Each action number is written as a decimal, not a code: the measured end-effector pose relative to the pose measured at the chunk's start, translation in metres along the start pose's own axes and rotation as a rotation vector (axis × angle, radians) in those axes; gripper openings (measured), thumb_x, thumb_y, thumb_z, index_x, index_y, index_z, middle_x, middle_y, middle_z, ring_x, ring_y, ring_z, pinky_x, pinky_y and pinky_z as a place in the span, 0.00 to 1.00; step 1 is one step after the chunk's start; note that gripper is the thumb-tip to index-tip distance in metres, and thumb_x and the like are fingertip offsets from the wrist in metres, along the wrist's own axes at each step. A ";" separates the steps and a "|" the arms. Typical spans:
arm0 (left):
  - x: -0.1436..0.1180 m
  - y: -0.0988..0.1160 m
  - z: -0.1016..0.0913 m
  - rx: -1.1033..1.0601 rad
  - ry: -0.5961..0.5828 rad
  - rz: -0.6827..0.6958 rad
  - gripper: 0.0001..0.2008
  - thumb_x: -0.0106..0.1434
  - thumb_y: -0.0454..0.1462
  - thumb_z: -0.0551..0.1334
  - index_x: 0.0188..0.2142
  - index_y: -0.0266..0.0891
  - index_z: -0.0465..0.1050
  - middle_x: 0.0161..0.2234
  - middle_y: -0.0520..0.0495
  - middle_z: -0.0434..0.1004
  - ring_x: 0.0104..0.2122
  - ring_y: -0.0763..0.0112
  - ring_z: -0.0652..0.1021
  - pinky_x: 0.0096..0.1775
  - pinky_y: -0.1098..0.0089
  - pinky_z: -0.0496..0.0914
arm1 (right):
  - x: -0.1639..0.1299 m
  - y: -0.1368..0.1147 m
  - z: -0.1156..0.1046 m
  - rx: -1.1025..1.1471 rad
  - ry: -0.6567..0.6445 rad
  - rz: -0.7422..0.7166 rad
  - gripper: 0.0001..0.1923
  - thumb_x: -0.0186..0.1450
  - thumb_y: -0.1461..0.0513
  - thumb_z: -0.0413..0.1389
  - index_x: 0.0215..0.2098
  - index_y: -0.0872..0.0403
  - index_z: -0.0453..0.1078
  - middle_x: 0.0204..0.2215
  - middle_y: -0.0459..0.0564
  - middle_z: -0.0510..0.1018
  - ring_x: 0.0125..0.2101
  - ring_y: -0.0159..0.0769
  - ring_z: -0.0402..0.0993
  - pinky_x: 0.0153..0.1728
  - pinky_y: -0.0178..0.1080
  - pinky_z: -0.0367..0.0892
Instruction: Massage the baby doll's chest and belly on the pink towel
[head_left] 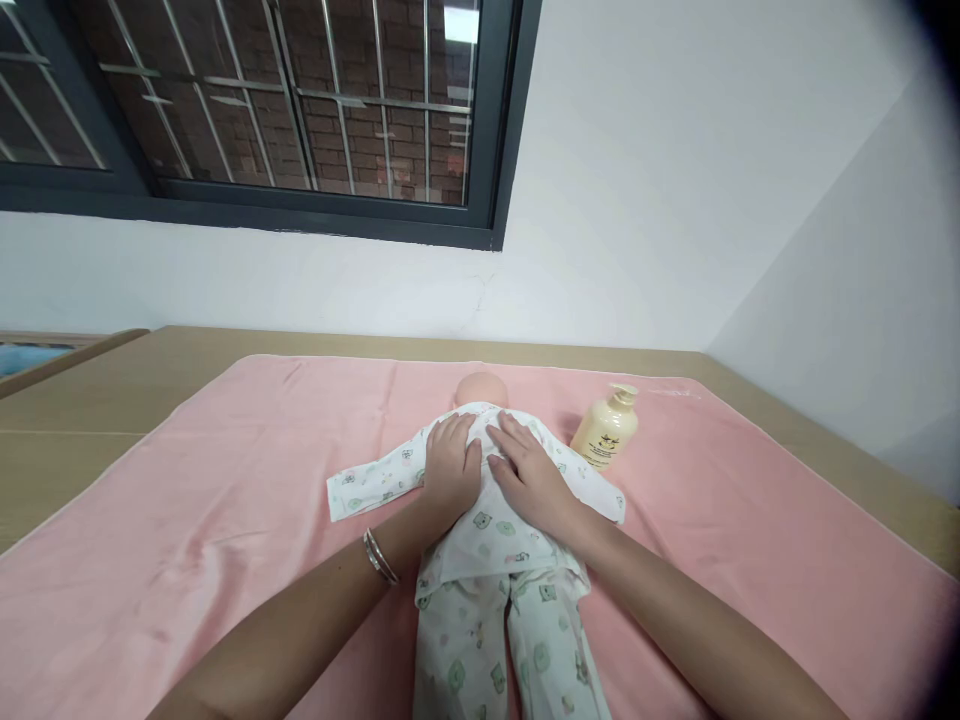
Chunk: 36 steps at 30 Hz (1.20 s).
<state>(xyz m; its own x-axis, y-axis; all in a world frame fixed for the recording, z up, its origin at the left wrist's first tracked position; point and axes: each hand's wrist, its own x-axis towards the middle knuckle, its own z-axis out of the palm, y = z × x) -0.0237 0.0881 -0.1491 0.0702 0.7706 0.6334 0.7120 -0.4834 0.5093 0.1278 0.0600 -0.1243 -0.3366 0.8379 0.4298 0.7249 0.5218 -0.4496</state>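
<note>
A pink towel (pixel 225 520) covers the surface (pixel 90 400). On it lies a doll (pixel 487 560) in printed pyjamas. The left hand (pixel 450 465) and right hand (pixel 529 475) rest open and flat on its chest, gripping nothing. A capped cream bottle (pixel 606 428) stands just beside the doll; its contents cannot be seen.

text: none legible | lotion bottle (pixel 606 432): dark label print, too small to read
</note>
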 end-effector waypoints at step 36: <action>-0.004 0.090 -0.089 0.301 -0.555 0.141 0.04 0.59 0.34 0.52 0.29 0.42 0.61 0.27 0.50 0.68 0.26 0.66 0.68 0.27 0.66 0.63 | -0.044 -0.056 -0.082 -0.398 -0.463 -0.140 0.16 0.59 0.49 0.61 0.34 0.52 0.69 0.31 0.48 0.72 0.33 0.41 0.69 0.30 0.40 0.62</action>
<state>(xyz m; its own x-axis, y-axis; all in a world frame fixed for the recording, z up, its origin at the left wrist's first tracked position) -0.0221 0.0040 -0.0540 0.4711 0.8471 0.2460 0.8284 -0.5207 0.2064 0.1517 -0.0192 -0.0541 -0.6058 0.7946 0.0395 0.7931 0.6071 -0.0493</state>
